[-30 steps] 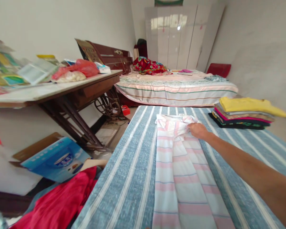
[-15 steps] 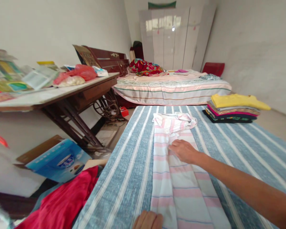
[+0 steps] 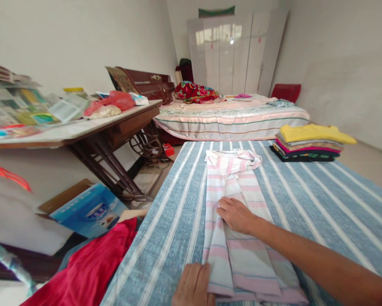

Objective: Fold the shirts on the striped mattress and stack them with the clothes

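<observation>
A white shirt with pink and thin blue stripes (image 3: 246, 250) lies lengthwise in front of me, its sides folded inward and its collar end at the far side. My right hand (image 3: 235, 214) rests on the shirt's middle, fingers curled onto the edge of the folded layer. At the near left corner, my left hand (image 3: 193, 284) has its fingers closed at the shirt's hem; the thumb side is partly hidden. Under the shirt is a blue bedspread with white stripes (image 3: 165, 221).
A stack of folded clothes with a yellow top piece (image 3: 315, 134) sits at the far right. Red cloth (image 3: 92, 263) and a blue box (image 3: 89, 210) lie left of the bed. A cluttered sewing-machine table (image 3: 114, 117) stands left; another bed (image 3: 235, 121) is beyond.
My right hand has slid nearer and slightly left along the fold. My left hand shows more at the hem, and the shirt's near end has come into view as the camera shifted.
</observation>
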### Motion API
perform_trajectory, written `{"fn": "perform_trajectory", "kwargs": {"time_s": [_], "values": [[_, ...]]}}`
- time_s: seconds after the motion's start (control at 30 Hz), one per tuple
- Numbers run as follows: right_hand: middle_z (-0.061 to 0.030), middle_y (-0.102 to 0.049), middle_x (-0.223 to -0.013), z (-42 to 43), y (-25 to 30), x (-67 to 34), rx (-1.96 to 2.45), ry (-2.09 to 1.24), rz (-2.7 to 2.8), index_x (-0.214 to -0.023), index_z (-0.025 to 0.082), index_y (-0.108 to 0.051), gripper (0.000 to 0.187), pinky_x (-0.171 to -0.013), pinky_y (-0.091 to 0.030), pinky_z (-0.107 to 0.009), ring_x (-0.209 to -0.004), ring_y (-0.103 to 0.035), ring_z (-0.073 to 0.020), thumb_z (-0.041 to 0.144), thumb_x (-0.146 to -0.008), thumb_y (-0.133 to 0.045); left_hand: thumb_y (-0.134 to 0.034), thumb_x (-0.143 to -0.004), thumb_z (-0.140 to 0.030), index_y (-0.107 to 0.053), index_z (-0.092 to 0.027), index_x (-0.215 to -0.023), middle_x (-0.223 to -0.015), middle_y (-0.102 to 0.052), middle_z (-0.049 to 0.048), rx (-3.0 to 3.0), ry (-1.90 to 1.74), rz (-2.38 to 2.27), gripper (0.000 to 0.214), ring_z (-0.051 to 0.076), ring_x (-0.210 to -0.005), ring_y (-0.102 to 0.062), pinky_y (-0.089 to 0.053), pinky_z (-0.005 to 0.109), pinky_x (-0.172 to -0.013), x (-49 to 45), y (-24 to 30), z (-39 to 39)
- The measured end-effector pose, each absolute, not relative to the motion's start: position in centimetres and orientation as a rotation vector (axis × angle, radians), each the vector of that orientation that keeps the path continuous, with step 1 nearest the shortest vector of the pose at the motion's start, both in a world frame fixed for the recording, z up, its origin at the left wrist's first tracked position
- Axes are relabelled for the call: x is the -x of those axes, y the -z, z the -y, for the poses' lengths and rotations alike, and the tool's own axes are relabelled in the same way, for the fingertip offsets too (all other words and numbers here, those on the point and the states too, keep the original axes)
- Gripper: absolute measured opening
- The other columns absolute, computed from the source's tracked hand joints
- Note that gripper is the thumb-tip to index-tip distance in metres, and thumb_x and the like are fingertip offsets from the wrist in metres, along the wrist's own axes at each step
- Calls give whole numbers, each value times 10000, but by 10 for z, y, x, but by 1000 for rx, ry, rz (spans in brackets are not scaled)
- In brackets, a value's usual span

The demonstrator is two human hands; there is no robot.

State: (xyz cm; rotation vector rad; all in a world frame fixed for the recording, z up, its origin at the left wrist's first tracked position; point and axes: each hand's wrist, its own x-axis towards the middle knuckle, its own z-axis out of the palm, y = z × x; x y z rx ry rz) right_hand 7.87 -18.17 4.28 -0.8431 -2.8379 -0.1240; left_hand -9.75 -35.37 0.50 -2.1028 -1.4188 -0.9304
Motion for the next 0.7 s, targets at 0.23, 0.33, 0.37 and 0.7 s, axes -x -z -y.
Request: {"fn": "perform_trajectory", "kwargs": {"time_s": [0.23, 0.33, 0.37, 0.7], "values": [[-93, -556, -996, 188, -36, -87, 886, 25, 2774, -940, 155, -573, 178, -875, -407, -337, -1008, -478, -208, 89, -851, -434, -419, -726, -66, -562, -167, -975, -779, -586, 58, 2169, 943, 1616, 304, 190, -713, -550, -491, 315, -663, 89, -13, 362], [-107, -542, -1083, 203, -36, -94, 936, -51, 2704, -1028, 155, -558, 219, -903, -408, -343, -1074, -464, -216, 111, -842, -453, -446, -732, -90, -574, -169, -931, -792, -584, 58, 2198, 966, 1710, 250, 189, -733, -549, -489, 311, -675, 88, -16, 362], [-112, -535, -1114, 211, -38, -96, 938, -102, 2676, -1040, 156, -556, 223, -915, -406, -349, -1091, -460, -220, 130, -837, -467, -447, -742, -93, -579, -172, -910, -781, -579, 53, 2211, 979, 1734, 228, 183, -729, -548, -487, 304, -674, 87, -18, 361], [-189, -343, -1427, 297, -40, -86, 785, -445, 2587, -1381, 100, -334, 917, -1056, -277, -483, -1332, -239, -334, 550, -648, -651, -424, -763, -84, -547, -190, -689, -655, -544, 15, 2233, 1046, 1845, 178, 142, -638, -545, -456, 240, -597, 81, -26, 354]]}}
